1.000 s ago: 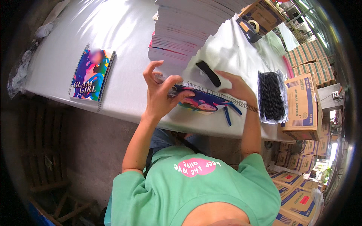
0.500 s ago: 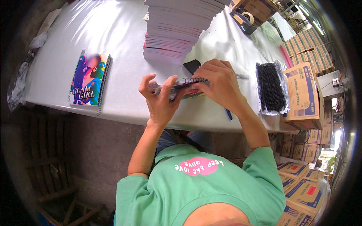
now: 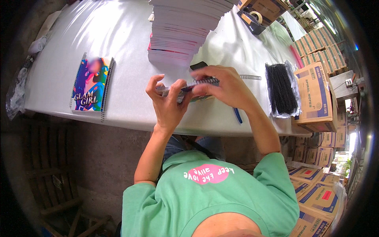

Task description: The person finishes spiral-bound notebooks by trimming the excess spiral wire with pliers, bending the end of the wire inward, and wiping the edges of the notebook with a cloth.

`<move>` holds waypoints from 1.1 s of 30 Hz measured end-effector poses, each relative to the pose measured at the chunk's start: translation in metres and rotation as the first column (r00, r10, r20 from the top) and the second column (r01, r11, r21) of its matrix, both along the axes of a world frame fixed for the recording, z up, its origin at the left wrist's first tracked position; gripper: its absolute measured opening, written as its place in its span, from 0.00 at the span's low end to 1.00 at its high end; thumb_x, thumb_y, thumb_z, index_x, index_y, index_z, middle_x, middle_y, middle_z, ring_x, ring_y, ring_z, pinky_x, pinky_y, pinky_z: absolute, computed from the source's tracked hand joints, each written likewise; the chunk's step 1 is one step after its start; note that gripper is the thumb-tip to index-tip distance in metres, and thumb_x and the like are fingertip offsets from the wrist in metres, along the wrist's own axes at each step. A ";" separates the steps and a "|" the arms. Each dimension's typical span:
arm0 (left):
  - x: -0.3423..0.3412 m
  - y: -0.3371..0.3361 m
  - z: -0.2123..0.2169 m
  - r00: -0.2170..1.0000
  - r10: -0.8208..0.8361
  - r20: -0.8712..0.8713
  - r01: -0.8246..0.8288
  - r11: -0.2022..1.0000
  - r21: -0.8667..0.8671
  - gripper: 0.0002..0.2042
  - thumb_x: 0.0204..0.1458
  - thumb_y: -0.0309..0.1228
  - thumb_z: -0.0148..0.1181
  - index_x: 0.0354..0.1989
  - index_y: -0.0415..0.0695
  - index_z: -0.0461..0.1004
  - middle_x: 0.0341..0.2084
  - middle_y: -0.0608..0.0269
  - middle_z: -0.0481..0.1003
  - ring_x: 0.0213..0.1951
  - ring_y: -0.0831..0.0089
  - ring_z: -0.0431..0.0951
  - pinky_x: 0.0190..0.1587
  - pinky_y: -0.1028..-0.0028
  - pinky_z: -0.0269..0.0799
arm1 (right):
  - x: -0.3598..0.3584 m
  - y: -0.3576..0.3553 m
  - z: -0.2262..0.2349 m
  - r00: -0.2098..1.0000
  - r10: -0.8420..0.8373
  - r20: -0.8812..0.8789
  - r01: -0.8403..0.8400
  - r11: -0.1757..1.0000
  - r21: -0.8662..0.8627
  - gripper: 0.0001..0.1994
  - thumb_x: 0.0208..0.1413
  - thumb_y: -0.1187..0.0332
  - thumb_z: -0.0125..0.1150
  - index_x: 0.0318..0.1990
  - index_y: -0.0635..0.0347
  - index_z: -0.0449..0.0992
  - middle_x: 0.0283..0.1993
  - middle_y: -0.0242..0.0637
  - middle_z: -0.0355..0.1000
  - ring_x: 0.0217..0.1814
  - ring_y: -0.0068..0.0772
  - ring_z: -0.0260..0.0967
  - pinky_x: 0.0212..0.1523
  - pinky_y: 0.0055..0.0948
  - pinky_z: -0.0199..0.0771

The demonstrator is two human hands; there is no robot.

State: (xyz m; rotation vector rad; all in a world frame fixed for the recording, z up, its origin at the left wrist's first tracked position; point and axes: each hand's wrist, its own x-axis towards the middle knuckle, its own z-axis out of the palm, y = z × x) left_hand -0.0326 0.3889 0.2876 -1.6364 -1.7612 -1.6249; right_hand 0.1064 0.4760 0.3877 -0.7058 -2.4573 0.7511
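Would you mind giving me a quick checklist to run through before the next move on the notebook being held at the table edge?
1. Both hands on the notebook: ok; left hand pinches its left end, right hand covers the right.
2. Spiral seated through every hole: cannot tell; the fingers hide most of the edge.
3. Loose metal spiral within reach: ok; it lies just right of the right hand.
4. Bag of black spirals to hand: ok, on the table.
5. Page stack steady: cannot tell; it is tall and close behind the hands.
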 end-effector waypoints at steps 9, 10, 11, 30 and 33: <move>-0.001 0.004 0.005 1.000 -0.013 0.001 0.013 1.000 -0.008 0.23 0.33 0.31 0.74 0.40 0.54 0.71 0.47 0.53 0.52 0.44 0.62 0.59 0.37 0.70 0.60 | -0.009 -0.002 0.000 0.995 -0.093 0.034 0.084 0.976 0.201 0.10 0.42 0.67 0.64 0.32 0.61 0.77 0.28 0.43 0.74 0.32 0.44 0.71 0.36 0.36 0.69; -0.002 0.004 0.006 1.000 -0.011 -0.001 0.011 1.000 -0.030 0.23 0.32 0.30 0.73 0.40 0.53 0.71 0.47 0.52 0.52 0.43 0.62 0.59 0.36 0.70 0.60 | -0.009 -0.001 0.003 0.994 -0.057 0.090 0.046 0.992 0.116 0.10 0.42 0.66 0.64 0.32 0.61 0.77 0.28 0.42 0.74 0.33 0.43 0.71 0.36 0.36 0.69; -0.003 0.003 0.007 1.000 -0.009 -0.003 0.009 0.999 -0.051 0.24 0.32 0.29 0.73 0.40 0.53 0.70 0.47 0.52 0.52 0.42 0.62 0.60 0.35 0.70 0.61 | -0.008 0.001 0.009 0.990 -0.016 0.142 0.013 1.000 0.028 0.10 0.43 0.66 0.63 0.33 0.60 0.77 0.28 0.42 0.74 0.33 0.43 0.71 0.37 0.37 0.69; -0.015 -0.006 0.011 0.982 -0.172 0.073 0.177 0.982 -0.067 0.19 0.30 0.32 0.75 0.30 0.48 0.70 0.44 0.55 0.53 0.48 0.60 0.59 0.37 0.67 0.63 | -0.010 0.000 0.021 0.900 0.028 0.434 0.123 0.941 -0.316 0.14 0.47 0.58 0.57 0.32 0.58 0.79 0.21 0.39 0.73 0.22 0.36 0.70 0.30 0.31 0.69; -0.040 -0.008 0.009 0.930 -0.286 0.231 0.313 0.945 -0.090 0.21 0.26 0.39 0.76 0.30 0.49 0.72 0.46 0.57 0.53 0.49 0.62 0.59 0.39 0.68 0.64 | 0.009 0.046 0.009 0.974 0.170 0.147 -0.023 0.728 -0.685 0.15 0.51 0.65 0.56 0.47 0.60 0.73 0.36 0.38 0.74 0.37 0.23 0.69 0.39 0.23 0.66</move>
